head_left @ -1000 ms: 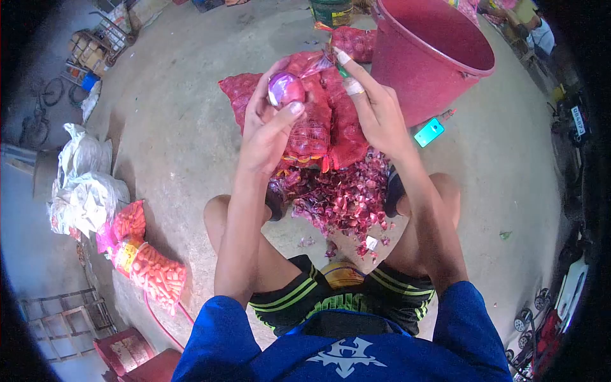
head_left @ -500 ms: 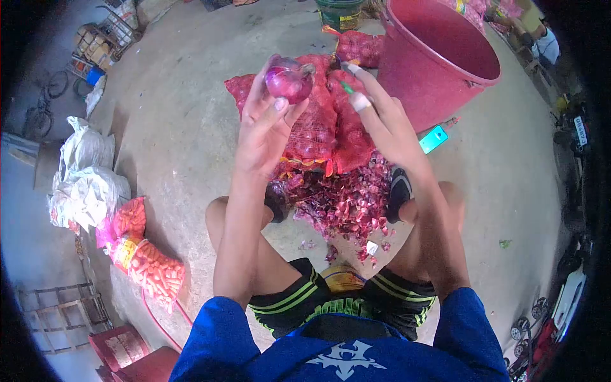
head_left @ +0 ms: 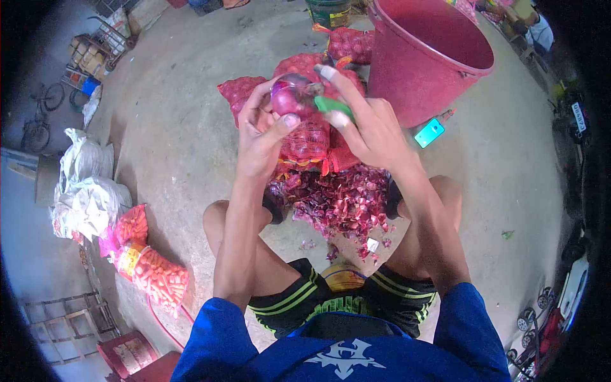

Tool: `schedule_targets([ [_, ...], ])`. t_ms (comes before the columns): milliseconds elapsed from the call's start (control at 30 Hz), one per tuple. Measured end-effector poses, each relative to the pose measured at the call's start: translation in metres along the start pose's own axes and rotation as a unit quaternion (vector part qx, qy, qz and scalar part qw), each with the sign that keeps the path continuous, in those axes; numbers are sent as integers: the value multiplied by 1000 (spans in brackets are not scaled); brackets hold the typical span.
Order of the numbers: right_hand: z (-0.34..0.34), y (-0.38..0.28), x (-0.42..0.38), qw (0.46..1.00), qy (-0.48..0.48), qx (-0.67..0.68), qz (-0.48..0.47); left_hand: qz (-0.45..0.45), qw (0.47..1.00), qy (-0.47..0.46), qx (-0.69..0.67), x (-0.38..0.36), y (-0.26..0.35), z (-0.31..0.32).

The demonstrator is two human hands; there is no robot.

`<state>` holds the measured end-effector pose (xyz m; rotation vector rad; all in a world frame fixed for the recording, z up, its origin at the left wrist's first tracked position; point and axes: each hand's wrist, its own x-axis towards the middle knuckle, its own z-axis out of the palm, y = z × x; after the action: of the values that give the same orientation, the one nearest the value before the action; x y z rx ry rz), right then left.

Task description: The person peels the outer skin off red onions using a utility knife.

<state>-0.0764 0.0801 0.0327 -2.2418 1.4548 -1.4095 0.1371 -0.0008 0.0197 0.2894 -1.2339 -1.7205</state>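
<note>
My left hand (head_left: pixel 262 130) is wrapped round a red onion (head_left: pixel 293 95), held up above the red mesh sacks. My right hand (head_left: pixel 369 124) grips a small tool with a green handle (head_left: pixel 334 106) between thumb and fingers, close to the onion's right side; motion blurs its tip. Pale wraps cover some right fingertips. Below the hands, mesh sacks of onions (head_left: pixel 302 143) stand on the floor. A heap of onion skins (head_left: pixel 344 204) lies between my feet.
A large red tub (head_left: pixel 407 83) stands at the right of the sacks, with a lit phone (head_left: pixel 429 133) on the floor beside it. White sacks (head_left: pixel 95 197) and a bag of carrots (head_left: pixel 159 277) are at the left. A green bucket (head_left: pixel 330 11) stands at the top.
My right hand has moved in towards the onion with the green-handled tool, whose handle shows more now. The onion has shifted slightly right and down.
</note>
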Motion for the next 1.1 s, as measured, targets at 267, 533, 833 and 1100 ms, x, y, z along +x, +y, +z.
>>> schedule_targets([
  [267, -15, 33, -5, 986, 21, 5, 168, -27, 999, -32, -9, -7, 6, 9],
  [533, 2, 9, -7, 936, 90, 152, 303, -18, 989, -12, -144, -10, -26, 11],
  [833, -36, -25, -10, 968, -144, -74, 193, -137, 973, 13, -184, -18, -57, 46],
  [1100, -135, 138, -113, 907, -42, 153, 391, -145, 967, -1, -208, -17, -23, 32],
])
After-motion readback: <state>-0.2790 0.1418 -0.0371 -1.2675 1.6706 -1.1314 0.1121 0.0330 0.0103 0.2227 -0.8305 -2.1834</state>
